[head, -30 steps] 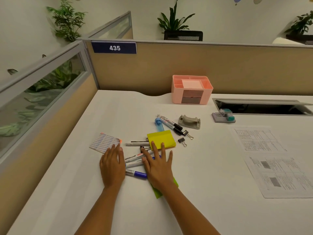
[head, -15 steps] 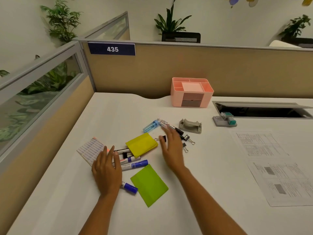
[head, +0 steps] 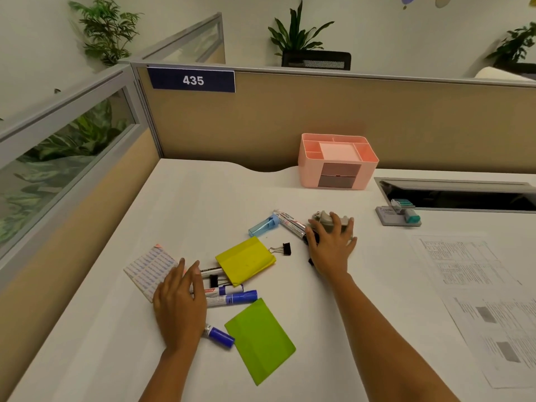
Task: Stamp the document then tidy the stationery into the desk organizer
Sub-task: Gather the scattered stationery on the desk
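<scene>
Grey stapler (head: pixel 321 219) now lies under the right hand (head: pixel 330 248), which has crossed over from the markers (head: pixel 232 297). Tidying seems to be starting while the stamp (head: pixel 401 213) sits untouched near the document (head: pixel 470 265). The right fingers drape spread over the stapler; whether they grip cannot be told. The left hand (head: pixel 179 303) lies flat on the markers. The pink organizer (head: pixel 310 172) stands behind.

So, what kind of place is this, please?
Most likely an office cubicle. The white desk is enclosed by tan partition panels, one bears a number plate reading 435, and a pink desk organizer stands at the back, with printed papers lying to the right.
</scene>
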A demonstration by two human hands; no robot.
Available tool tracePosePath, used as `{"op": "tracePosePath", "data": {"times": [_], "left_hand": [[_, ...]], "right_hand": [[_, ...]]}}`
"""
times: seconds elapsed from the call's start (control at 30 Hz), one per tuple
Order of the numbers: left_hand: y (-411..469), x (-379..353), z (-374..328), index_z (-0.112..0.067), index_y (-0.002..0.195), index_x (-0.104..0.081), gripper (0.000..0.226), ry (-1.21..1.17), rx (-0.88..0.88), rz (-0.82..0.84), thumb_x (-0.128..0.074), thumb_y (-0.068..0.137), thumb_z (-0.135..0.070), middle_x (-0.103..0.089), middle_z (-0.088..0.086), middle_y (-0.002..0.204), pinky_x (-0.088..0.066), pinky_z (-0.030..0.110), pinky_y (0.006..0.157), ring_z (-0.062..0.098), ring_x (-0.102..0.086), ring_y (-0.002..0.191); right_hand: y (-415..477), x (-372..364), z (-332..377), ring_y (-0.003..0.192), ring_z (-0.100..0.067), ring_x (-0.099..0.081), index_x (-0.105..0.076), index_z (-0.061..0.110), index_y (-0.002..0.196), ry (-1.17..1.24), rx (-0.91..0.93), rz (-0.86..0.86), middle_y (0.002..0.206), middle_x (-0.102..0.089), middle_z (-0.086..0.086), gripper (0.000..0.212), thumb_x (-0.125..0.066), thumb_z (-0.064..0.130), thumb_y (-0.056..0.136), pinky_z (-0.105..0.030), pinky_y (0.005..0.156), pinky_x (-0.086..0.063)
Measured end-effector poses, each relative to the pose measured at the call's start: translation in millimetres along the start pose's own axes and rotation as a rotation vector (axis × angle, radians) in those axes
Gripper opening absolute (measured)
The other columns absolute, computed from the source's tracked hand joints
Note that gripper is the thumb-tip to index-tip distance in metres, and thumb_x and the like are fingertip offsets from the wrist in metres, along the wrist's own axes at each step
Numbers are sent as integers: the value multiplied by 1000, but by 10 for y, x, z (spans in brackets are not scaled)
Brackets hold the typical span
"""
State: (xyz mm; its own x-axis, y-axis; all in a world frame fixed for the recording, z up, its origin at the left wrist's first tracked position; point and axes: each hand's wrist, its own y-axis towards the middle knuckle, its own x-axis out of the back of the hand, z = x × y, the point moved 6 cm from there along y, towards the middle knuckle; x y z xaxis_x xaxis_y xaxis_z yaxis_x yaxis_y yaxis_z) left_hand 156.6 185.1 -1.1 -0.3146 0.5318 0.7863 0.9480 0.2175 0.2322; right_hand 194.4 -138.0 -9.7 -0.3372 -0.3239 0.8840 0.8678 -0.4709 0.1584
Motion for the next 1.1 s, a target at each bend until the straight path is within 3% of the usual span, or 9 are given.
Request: {"op": "tracePosePath", "data": {"times": [0.17,0.33,0.43,0.7,0.83,0.97,1.1], "left_hand": [[-6,0,-15,-19,128,-53,52,-17,-13,32,-27,88,-41,-48,10,140,-31,48,108,30,-43,131],[0,12,3,-21,129,-52,52,-13,-42,57,-28,88,-42,-48,9,140,-34,48,107,30,-43,131],[6,14,19,-22,133,-47,54,-30,-40,76,-26,88,-44,-45,8,142,-33,47,108,29,-39,133],[101,109,108,-20,136,-42,56,-29,-26,42,-25,89,-45,-43,13,143,-34,47,106,32,-40,131],[161,131,165,-15,132,-48,58,22,6,37,-25,88,-44,-43,15,142,-31,49,108,36,-37,132],[162,135,168,-14,132,-48,59,29,16,54,-24,87,-43,-42,16,143,-29,49,109,35,-35,134],[171,127,193,-16,134,-45,57,25,23,72,-24,89,-43,-39,14,145,-27,48,110,33,-32,136]], "right_hand": [[-114,-104,247,143,-36,7,-53,39,120,24,67,-2,153,-20,-3,33,-36,49,94,-62,112,-7],[-331,-200,631,143,-37,2,-55,40,117,58,172,7,151,-25,-4,51,-17,56,86,-62,110,-10],[-466,-290,883,144,-37,1,-55,40,115,80,220,34,151,-27,-3,48,-18,53,87,-62,110,-11],[-786,-545,1446,144,-34,5,-53,41,119,124,246,96,153,-25,0,42,-23,49,90,-62,111,-4],[-881,-626,1682,144,-32,13,-45,41,129,163,272,196,156,-16,3,54,-12,53,88,-61,113,3],[-896,-461,1690,146,-24,9,-34,41,138,276,387,338,156,-12,6,61,-10,63,86,-57,115,-7],[-1191,-58,1438,146,-18,5,-34,42,138,234,649,377,156,-14,6,60,-8,62,88,-48,118,-1]]}}
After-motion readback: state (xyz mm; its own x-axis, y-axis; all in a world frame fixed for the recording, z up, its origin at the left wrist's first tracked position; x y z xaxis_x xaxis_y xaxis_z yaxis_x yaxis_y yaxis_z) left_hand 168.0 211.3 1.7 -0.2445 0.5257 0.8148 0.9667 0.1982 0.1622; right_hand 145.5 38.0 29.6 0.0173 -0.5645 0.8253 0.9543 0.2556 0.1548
